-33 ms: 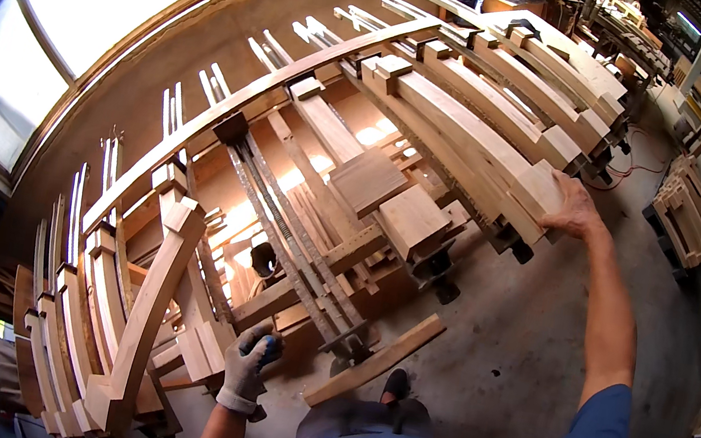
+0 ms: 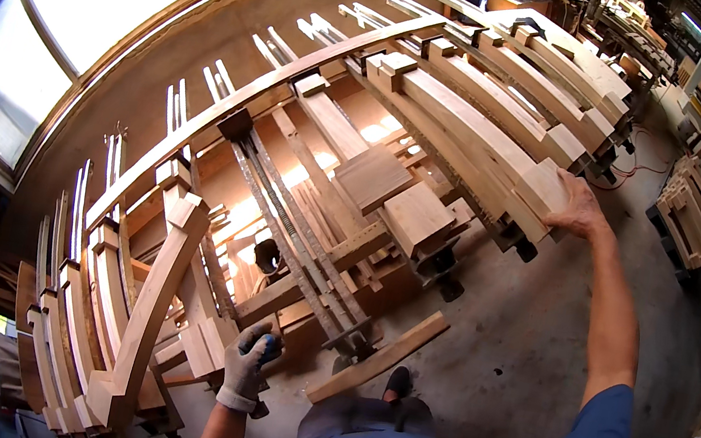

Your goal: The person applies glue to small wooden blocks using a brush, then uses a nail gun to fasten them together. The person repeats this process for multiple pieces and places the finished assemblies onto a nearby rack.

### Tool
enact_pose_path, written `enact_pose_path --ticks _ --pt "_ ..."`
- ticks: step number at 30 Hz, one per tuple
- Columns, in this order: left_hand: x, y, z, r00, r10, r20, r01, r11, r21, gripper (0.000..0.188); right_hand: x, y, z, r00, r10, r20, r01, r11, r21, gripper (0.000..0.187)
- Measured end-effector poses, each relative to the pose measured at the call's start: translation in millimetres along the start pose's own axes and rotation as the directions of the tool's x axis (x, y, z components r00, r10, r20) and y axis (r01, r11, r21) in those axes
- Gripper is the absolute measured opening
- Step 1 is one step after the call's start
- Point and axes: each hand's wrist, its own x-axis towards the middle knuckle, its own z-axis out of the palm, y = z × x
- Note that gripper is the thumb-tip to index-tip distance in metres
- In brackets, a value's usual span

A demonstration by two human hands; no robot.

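Observation:
My bare right hand (image 2: 581, 209) grips the near end of a long pale wooden beam (image 2: 482, 139), where a short block (image 2: 546, 188) sits on it. That beam lies on the clamp rack, sloping away to the far left. My left hand (image 2: 248, 364), in a grey glove with blue at the fingers, is curled closed beside the rack's front edge; anything inside it is hidden. Between the hands, metal bar clamps (image 2: 292, 237) run toward me. A loose wooden strip (image 2: 379, 357) lies near their front end, and a square wooden block (image 2: 417, 216) rests right of them.
More clamped wooden pieces fill the rack's left side, with an angled leg-like piece (image 2: 153, 307) among them. A long wooden rail (image 2: 267, 82) crosses the back. Wooden frames (image 2: 689, 213) stand on the right, past the concrete floor (image 2: 488, 333). A red cord (image 2: 628, 171) lies there.

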Motion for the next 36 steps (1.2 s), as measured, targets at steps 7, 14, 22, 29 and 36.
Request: enact_pose_path --ticks 7,14,22,29,36 --pt "-4.4 25.8 -33.9 1.0 0.02 -0.01 -0.018 0.986 0.166 0.04 -10.4 6.6 6.1 0.992 -0.029 -0.119 0.013 0.992 -0.128 0.12" --pt "6.2 71.3 -120.6 0.928 0.348 -0.131 -0.242 0.833 0.498 0.045 -73.6 -51.4 64.6 0.843 -0.214 -0.494 0.12 0.969 -0.215 0.073" --pt "6.3 76.9 -193.5 0.83 0.553 -0.071 -0.273 0.514 0.813 0.045 -141.8 -90.8 137.2 0.84 -0.155 -0.52 0.119 0.988 -0.101 0.046" --pt "12.9 64.3 -97.1 0.85 0.523 0.068 -0.416 0.587 0.694 0.049 -166.4 -62.1 98.9 0.825 0.118 -0.553 -0.149 0.989 -0.011 0.049" --pt "-4.3 27.1 29.5 0.875 0.463 0.143 -0.438 0.633 0.638 0.042 -125.2 -3.3 84.5 0.78 0.153 -0.607 -0.121 0.988 0.094 0.06"
